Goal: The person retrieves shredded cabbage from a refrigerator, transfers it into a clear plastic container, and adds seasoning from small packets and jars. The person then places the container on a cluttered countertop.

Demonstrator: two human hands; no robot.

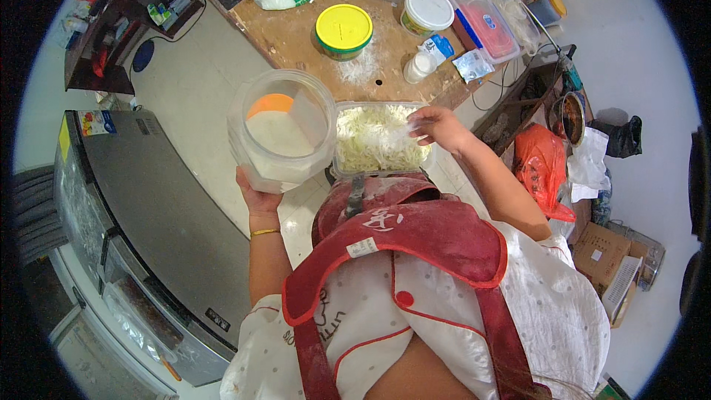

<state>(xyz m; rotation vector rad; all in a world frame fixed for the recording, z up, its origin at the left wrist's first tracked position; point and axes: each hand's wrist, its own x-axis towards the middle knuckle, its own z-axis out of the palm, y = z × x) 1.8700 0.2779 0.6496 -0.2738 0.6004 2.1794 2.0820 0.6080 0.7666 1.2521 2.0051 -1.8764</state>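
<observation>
My left hand [260, 193] supports a large clear plastic jar [236, 139] from below, tilted so that its wide mouth faces up. White powder [280, 132] fills its lower part, and an orange object [270, 103], perhaps a scoop, shows inside. Right of the jar is a clear rectangular plastic container [383, 171] of pale shredded vegetable, which looks like cabbage [369, 147]. Over its right side hangs my right hand [442, 129], fingers loosely curled and apart. A whitish blur, seemingly powder, lies beside the fingertips and over the shreds.
On the wooden table [283, 39] ahead stand a yellow-lidded tub [344, 30], a white-lidded tub [427, 10], a small jar [420, 67] and lidded plastic boxes. A grey-topped chest freezer [172, 205] is at left. A red plastic bag [537, 169] sits at right.
</observation>
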